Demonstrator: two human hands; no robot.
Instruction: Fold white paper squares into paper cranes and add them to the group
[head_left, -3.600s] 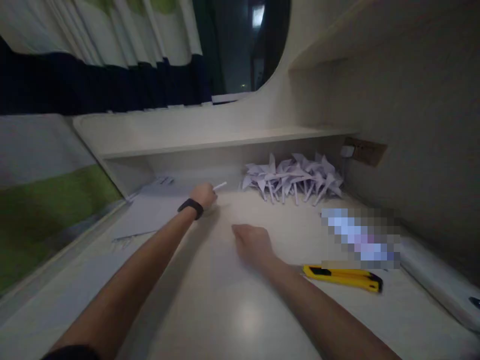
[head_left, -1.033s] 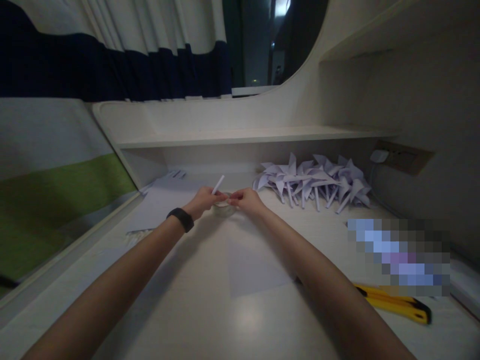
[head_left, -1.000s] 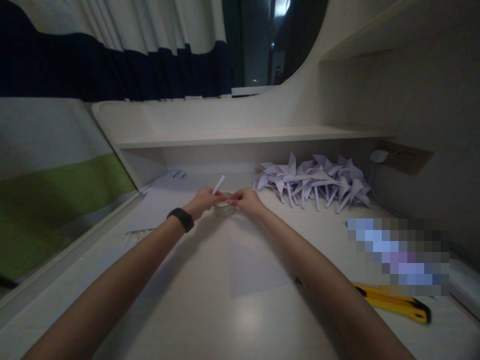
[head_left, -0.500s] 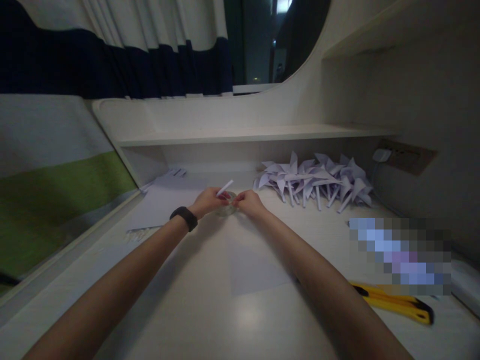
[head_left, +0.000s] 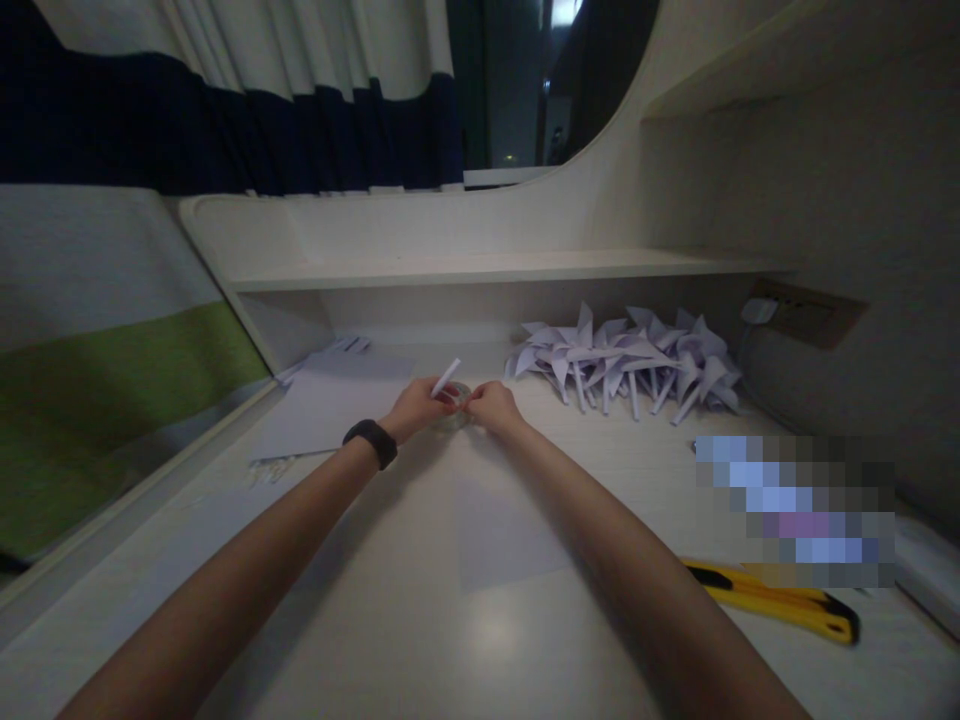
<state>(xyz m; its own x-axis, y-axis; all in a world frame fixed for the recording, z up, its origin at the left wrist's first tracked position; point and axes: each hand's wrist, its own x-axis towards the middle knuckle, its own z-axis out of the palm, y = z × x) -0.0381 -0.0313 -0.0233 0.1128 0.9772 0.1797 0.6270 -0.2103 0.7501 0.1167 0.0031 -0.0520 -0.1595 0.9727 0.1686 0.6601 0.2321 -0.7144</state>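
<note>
My left hand, with a dark band on the wrist, is closed around a thin white paper stick that points up and to the right. Right beside it, my right hand pinches at the edge of what looks like a roll of clear tape. The roll sits between and under both hands, partly covered by the fingers. A square white sheet of paper lies nearer to me on the desk, its right side under my right forearm.
Several white paper pinwheels are heaped at the back right. White sheets lie at the back left, with small pale pieces at their edge. A yellow and black box cutter rests at the right, near a blurred-out object.
Both hands stay almost in place at the tape, with only a slight shift of the fingers and the stick. The whole view has moved a little.
</note>
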